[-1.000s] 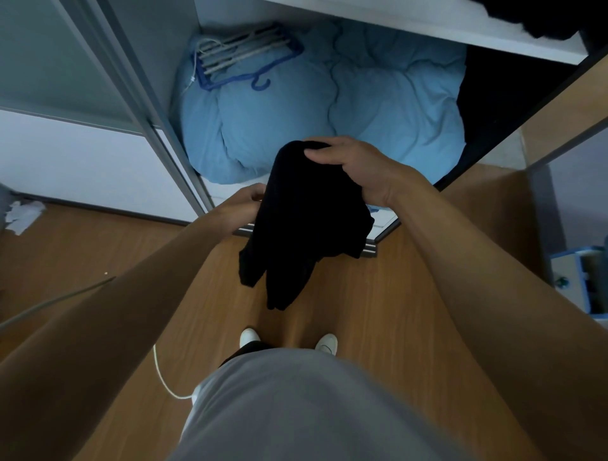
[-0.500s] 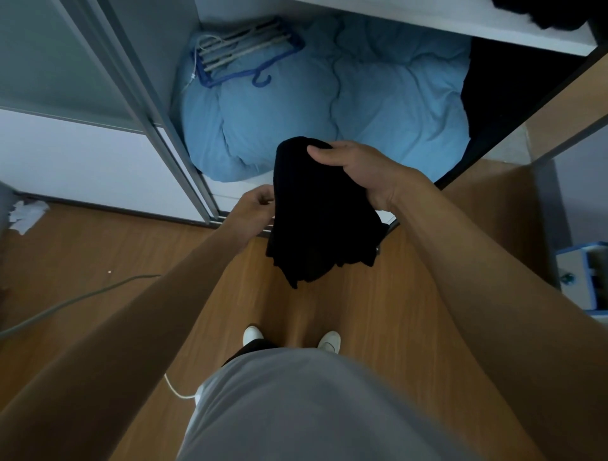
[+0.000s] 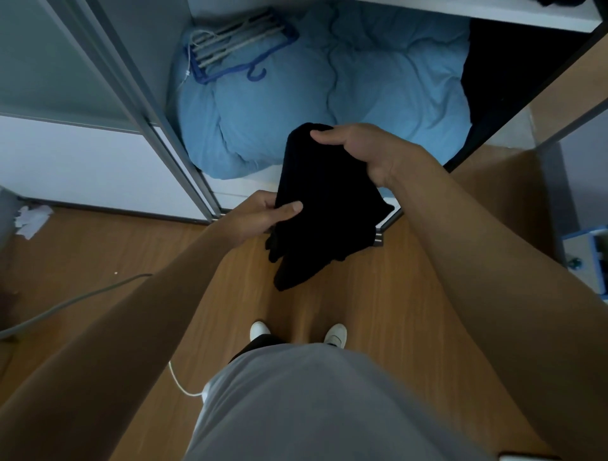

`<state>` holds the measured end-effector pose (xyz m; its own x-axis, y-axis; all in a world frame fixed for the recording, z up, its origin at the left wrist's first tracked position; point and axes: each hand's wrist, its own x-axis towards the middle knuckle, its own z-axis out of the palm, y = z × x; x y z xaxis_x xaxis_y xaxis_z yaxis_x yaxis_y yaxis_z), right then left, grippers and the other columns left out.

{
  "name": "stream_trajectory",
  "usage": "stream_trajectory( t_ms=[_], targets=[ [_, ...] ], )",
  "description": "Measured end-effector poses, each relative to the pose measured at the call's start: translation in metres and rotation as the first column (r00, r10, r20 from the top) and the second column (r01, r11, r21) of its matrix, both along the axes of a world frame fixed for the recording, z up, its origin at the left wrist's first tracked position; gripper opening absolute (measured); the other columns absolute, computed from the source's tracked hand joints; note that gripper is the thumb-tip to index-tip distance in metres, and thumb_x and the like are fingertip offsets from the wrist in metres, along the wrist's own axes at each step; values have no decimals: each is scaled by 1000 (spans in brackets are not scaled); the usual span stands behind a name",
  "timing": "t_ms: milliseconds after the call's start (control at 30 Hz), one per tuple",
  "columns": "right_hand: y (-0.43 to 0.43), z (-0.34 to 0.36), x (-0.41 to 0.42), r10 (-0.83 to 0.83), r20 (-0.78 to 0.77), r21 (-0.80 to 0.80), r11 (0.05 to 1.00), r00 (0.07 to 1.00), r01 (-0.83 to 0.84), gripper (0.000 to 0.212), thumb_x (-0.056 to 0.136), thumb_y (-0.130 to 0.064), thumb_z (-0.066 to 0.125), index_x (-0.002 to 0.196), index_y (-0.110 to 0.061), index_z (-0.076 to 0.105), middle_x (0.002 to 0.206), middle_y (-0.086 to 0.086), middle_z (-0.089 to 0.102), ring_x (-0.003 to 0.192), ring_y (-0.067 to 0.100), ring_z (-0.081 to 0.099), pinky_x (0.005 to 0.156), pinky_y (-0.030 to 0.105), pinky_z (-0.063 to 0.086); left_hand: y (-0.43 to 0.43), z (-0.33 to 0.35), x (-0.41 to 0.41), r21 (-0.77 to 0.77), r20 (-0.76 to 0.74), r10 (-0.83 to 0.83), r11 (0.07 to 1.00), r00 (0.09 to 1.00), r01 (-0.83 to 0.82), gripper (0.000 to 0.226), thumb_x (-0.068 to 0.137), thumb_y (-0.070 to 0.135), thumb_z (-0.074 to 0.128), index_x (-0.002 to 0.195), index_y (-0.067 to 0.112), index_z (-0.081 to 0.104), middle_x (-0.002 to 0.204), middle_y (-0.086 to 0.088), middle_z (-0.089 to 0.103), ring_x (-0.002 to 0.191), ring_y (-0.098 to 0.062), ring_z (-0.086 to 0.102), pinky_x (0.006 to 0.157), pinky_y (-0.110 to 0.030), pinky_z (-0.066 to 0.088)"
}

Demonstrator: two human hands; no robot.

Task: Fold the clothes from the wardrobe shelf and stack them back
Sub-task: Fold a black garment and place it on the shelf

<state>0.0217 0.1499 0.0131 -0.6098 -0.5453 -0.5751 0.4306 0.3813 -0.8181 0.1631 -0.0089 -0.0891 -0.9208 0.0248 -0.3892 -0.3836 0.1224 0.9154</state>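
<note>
A black garment hangs bunched in front of me over the wardrobe's threshold. My right hand grips its upper end, fingers curled over the top. My left hand pinches its lower left edge, thumb on the front of the cloth. The loose bottom of the garment dangles above the wooden floor. A white wardrobe shelf runs along the top right, with a dark piece of clothing just showing on it.
A light blue duvet fills the wardrobe's bottom, with blue hangers on it. The sliding door frame stands to the left. A grey cable and a white cord lie on the floor. Crumpled paper lies far left.
My left hand has come round to pinch the garment's lower edge with the thumb in front. The hanging cloth has gathered up shorter. My right hand has kept its grip.
</note>
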Motion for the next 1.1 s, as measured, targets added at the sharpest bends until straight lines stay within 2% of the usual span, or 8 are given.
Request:
stream_trajectory(
  t_ms=[167, 333, 533, 667, 800, 900, 1000, 1100],
  targets=[
    [11, -22, -13, -355, 258, -243, 876, 899, 416, 47, 97, -45, 52, 115, -4, 69, 107, 13, 70, 100, 26, 67, 94, 34, 55, 10, 0, -3, 50, -4, 208, 977, 978, -208, 53, 93, 46, 63, 103, -5, 69, 103, -24, 71, 96, -36, 70, 87, -43, 54],
    [44, -84, 21, -207, 353, -87, 964, 912, 253, 84, 79, -84, 46, 132, -21, 63, 124, 7, 69, 117, 27, 63, 103, 46, 48, 17, 2, -11, 150, 35, 419, 895, 907, -419, 31, 95, 42, 63, 94, 13, 75, 90, -2, 78, 86, -16, 74, 70, -24, 55],
    [44, -95, 33, -147, -131, 66, 985, 980, 157, 17, 87, -24, 74, 101, -13, 74, 90, 2, 77, 89, 19, 71, 86, 36, 56, 16, 8, -20, 180, 127, 445, 869, 887, -461, 56, 97, 57, 47, 124, 12, 65, 115, -4, 73, 106, -18, 70, 95, -38, 53],
    [52, -79, 13, -248, -162, 13, 967, 955, 253, 3, 90, -8, 67, 93, -8, 69, 86, 6, 73, 79, 18, 70, 74, 31, 58, 7, 5, -17, 230, 184, 476, 830, 860, -509, 49, 98, 56, 47, 122, 17, 66, 116, 2, 74, 108, -15, 69, 96, -37, 51],
    [62, -62, -9, -335, -29, -145, 934, 942, 328, 7, 94, -14, 64, 96, -9, 69, 79, 1, 74, 73, 15, 71, 61, 26, 56, 1, 7, -15, 323, 243, 508, 761, 827, -562, 35, 97, 45, 56, 117, 18, 68, 114, 0, 74, 110, -17, 68, 95, -32, 50],
    [67, -57, -15, -312, 107, -316, 890, 944, 329, 30, 94, -40, 63, 108, -14, 70, 97, 2, 76, 90, 17, 73, 78, 33, 58, 9, 19, -21, 366, 284, 486, 742, 826, -562, 40, 95, 44, 61, 119, 13, 67, 112, -4, 75, 105, -19, 71, 84, -30, 54],
    [70, -73, -3, -135, -61, -178, 976, 989, 122, 35, 88, -49, 66, 111, -23, 69, 108, -6, 76, 103, 9, 70, 99, 34, 53, 21, 32, -31, 429, 307, 469, 708, 828, -560, 45, 93, 46, 62, 121, 11, 66, 114, -8, 74, 104, -22, 72, 75, -29, 60],
    [64, -84, 18, 15, -265, -40, 999, 964, -27, 39, 81, -33, 81, 115, -22, 66, 108, -9, 74, 100, 3, 69, 84, 18, 53, 26, 44, -41, 466, 317, 458, 687, 830, -557, 43, 96, 44, 59, 118, 8, 66, 110, -12, 75, 100, -24, 73, 72, -31, 60]
  ],
)
